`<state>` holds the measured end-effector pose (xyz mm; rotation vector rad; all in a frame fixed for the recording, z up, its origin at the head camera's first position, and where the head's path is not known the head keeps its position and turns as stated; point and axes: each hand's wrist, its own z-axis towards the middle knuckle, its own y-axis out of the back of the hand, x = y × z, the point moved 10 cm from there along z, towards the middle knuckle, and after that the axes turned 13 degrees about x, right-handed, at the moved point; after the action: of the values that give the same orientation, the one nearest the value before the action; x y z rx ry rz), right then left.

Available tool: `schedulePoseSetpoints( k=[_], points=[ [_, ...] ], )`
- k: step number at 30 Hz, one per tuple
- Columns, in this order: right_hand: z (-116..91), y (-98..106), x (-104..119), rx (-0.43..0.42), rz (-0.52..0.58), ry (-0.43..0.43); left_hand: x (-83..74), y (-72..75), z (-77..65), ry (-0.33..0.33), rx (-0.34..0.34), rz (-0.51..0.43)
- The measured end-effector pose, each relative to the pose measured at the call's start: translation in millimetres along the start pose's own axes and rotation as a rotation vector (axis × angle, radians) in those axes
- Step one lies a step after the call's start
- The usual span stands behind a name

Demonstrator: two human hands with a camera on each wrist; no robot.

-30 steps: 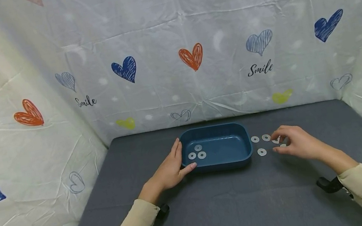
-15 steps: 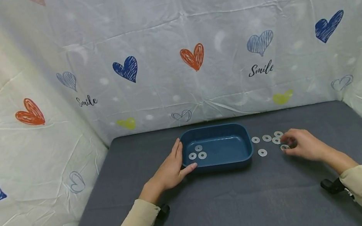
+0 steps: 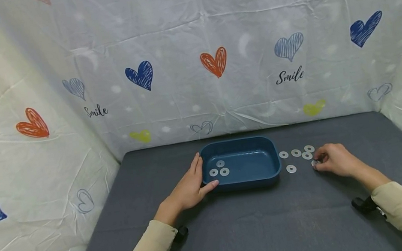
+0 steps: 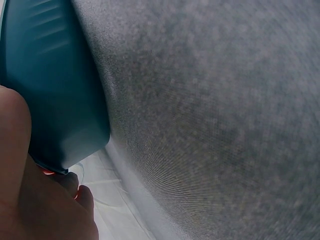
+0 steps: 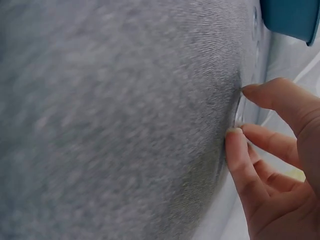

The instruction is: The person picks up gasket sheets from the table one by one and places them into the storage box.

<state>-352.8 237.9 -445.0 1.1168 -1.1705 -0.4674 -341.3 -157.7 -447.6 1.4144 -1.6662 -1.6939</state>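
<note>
A blue rectangular tray (image 3: 251, 163) rests on the grey tabletop, with 3 flat washers (image 3: 228, 172) lying in its left part. My left hand (image 3: 186, 192) holds the tray's left end, fingers along the side wall and thumb at the front edge. In the left wrist view the tray's outer wall (image 4: 55, 95) fills the upper left beside that hand. Right of the tray, my right hand (image 3: 336, 160) pinches a washer (image 3: 313, 163) between thumb and fingertips, low at the cloth. The right wrist view shows this washer (image 5: 240, 111) nearly edge-on between the fingertips.
Several more washers (image 3: 307, 155) lie flat between the tray and my right hand, one of them (image 3: 291, 169) nearer me. A grey cloth (image 3: 262, 224) covers the table. White curtains with printed hearts (image 3: 170, 26) stand behind and at both sides.
My right hand has moved slightly right and down, uncovering washers, and its fingers have closed on the nearest right one. The left hand and tray stay in place.
</note>
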Motion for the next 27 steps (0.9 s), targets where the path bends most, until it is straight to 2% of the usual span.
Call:
schedulePoseSetpoints(
  k=[9,16,27],
  points=[
    [3.8,-3.9,-3.5,0.055,0.011,-0.060,-0.9,0.7,-0.7,-0.001,-0.002,-0.009],
    [3.9,-3.6,-0.3,0.015,0.011,-0.061,-1.7,2.4,-1.4,-0.017,-0.013,-0.008],
    [-1.3,-2.9,6.1,-0.011,-0.006,-0.062,-2.0,1.0,-1.2,-0.003,-0.001,-0.014]
  ],
)
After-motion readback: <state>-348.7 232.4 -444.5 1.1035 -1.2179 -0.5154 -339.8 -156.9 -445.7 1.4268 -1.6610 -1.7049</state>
